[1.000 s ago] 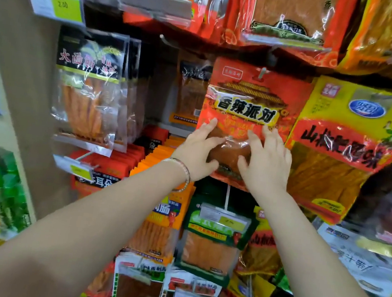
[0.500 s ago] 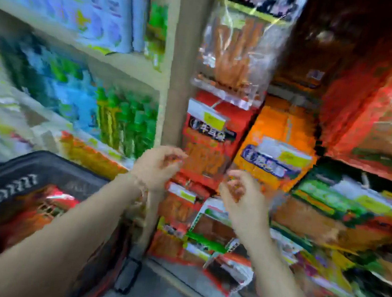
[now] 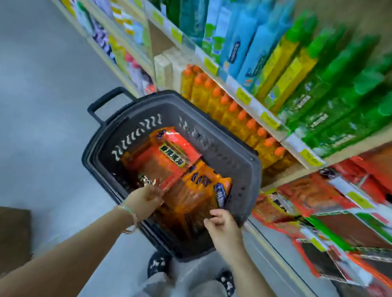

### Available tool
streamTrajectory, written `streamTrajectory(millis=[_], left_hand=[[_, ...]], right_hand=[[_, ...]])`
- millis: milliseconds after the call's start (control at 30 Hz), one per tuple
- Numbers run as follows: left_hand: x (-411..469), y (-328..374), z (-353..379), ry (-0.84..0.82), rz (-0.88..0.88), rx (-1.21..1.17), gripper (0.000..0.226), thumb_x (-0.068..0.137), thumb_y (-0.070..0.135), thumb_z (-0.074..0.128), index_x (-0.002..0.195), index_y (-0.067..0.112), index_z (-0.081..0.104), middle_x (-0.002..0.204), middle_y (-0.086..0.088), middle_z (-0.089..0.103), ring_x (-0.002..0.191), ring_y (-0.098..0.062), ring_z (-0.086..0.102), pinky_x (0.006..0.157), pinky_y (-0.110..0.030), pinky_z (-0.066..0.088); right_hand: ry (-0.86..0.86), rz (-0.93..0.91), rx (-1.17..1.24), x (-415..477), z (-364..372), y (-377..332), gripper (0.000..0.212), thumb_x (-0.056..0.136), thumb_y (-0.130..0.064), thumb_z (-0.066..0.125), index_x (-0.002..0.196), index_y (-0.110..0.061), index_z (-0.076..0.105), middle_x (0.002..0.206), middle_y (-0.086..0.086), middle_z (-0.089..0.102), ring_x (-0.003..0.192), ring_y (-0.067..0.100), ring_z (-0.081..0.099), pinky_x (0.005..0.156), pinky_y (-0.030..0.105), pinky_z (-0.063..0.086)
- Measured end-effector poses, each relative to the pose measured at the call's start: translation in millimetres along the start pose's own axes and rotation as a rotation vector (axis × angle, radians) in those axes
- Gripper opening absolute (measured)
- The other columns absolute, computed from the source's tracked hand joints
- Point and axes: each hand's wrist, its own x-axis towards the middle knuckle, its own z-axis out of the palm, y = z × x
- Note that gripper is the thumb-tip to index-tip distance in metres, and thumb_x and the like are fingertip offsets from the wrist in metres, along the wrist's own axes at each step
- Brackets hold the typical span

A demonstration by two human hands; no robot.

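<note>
Two hands low over the basket [image 3: 248,177]: left hand [image 3: 145,200] pinching the near corner of the red packet [image 3: 163,161], lying inside atop the orange packets [image 3: 197,193]; right hand [image 3: 223,227] loosely curled, empty. Lay flat, let go only once settled, then lift fingers clear of the rim.

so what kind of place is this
Probably a supermarket aisle: shelves of green bottles with yellow price tags, and a black shopping basket holding a red packet.
</note>
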Motion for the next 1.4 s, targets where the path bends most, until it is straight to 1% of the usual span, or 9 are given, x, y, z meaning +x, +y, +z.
streamTrajectory(millis=[167, 333, 500, 600, 833, 1033, 1200, 1333, 1400], left_hand=[[41.6, -20.3, -2.7, -0.011, -0.099, -0.072, 0.019, 0.089, 0.021, 0.047, 0.102, 0.031, 0.058, 0.096, 0.002, 0.064, 0.090, -0.022, 0.064, 0.080, -0.036, 0.054], [91.6, -23.9, -6.3, 0.058, -0.183, -0.221, 0.020, 0.089, 0.021, 0.050, 0.105, 0.023, 0.063, 0.100, 0.001, 0.066, 0.092, -0.021, 0.064, 0.085, -0.036, 0.053], [131.4, -33.8, -5.0, 0.033, -0.322, -0.233, 0.028, 0.090, 0.022, 0.055, 0.116, 0.013, 0.062, 0.112, -0.008, 0.066, 0.105, -0.026, 0.060, 0.093, -0.035, 0.046], [140.4, -38.0, -1.1, -0.001, -0.386, -0.283, 0.029, 0.090, 0.023, 0.055, 0.117, 0.015, 0.059, 0.110, -0.007, 0.066, 0.100, -0.024, 0.061, 0.091, -0.034, 0.048], [146.1, -43.3, -1.6, 0.006, -0.378, -0.355, 0.023, 0.090, 0.028, 0.054, 0.112, 0.022, 0.057, 0.089, 0.017, 0.057, 0.078, 0.002, 0.054, 0.064, -0.012, 0.040], [147.8, -38.5, -8.1, -0.117, -0.359, -0.477, 0.026, 0.089, 0.028, 0.056, 0.114, 0.021, 0.057, 0.095, 0.011, 0.060, 0.083, -0.002, 0.057, 0.070, -0.014, 0.043], [168.1, -49.5, -35.9, -0.216, -0.269, -0.329, 0.037, 0.089, 0.027, 0.058, 0.124, 0.021, 0.049, 0.114, 0.007, 0.056, 0.103, -0.009, 0.053, 0.095, -0.024, 0.040], [201.5, -59.6, -73.7, -0.233, -0.218, -0.194, 0.042, 0.088, 0.035, 0.059, 0.125, 0.019, 0.049, 0.122, 0.003, 0.057, 0.104, -0.009, 0.052, 0.092, -0.021, 0.038], [214.1, -60.0, -86.7, -0.254, -0.206, -0.147, 0.054, 0.085, 0.044, 0.061, 0.130, 0.019, 0.046, 0.127, 0.001, 0.055, 0.112, -0.014, 0.052, 0.098, -0.027, 0.039]], right_hand=[[-0.153, 0.126, -0.041, 65.5, 48.2, -1.3, 0.019, 0.090, -0.031, 0.062, 0.106, -0.027, 0.053, 0.092, -0.009, 0.059, 0.084, 0.008, 0.058, 0.064, 0.019, 0.041], [-0.196, 0.230, -0.101, 140.6, 85.8, 3.2, 0.017, 0.090, -0.029, 0.061, 0.104, -0.022, 0.054, 0.092, -0.008, 0.059, 0.095, 0.021, 0.061, 0.085, 0.033, 0.047], [-0.180, 0.301, -0.042, 210.7, 119.5, 2.8, 0.018, 0.089, -0.034, 0.063, 0.084, -0.018, 0.057, 0.093, 0.007, 0.062, 0.090, 0.027, 0.061, 0.080, 0.035, 0.046], [-0.153, 0.359, -0.039, 248.5, 139.9, 1.6, 0.037, 0.085, -0.045, 0.064, 0.099, -0.011, 0.061, 0.097, 0.010, 0.063, 0.094, 0.031, 0.061, 0.084, 0.039, 0.048], [0.038, 0.569, 0.247, 278.3, 170.1, 2.3, 0.060, 0.077, -0.045, 0.074, 0.120, -0.010, 0.050, 0.117, 0.009, 0.062, 0.106, 0.030, 0.061, 0.075, 0.037, 0.055], [0.186, 0.527, 0.299, 248.4, 161.1, 7.9, 0.065, 0.082, -0.036, 0.071, 0.135, -0.011, 0.045, 0.136, 0.011, 0.053, 0.124, 0.030, 0.051, 0.103, 0.048, 0.043], [0.365, 0.466, 0.316, 205.6, 154.1, -5.5, 0.061, 0.090, -0.042, 0.058, 0.141, -0.014, 0.039, 0.144, 0.007, 0.044, 0.132, 0.028, 0.041, 0.110, 0.043, 0.032], [0.435, 0.410, 0.597, 182.5, 145.7, -34.8, 0.007, 0.090, -0.027, 0.062, 0.095, -0.029, 0.066, 0.107, 0.001, 0.068, 0.110, 0.029, 0.061, 0.100, 0.047, 0.044], [0.384, 0.393, 0.774, 176.9, 140.2, -50.9, 0.009, 0.088, -0.019, 0.064, 0.089, -0.026, 0.067, 0.095, 0.000, 0.073, 0.096, 0.024, 0.068, 0.090, 0.045, 0.049]])
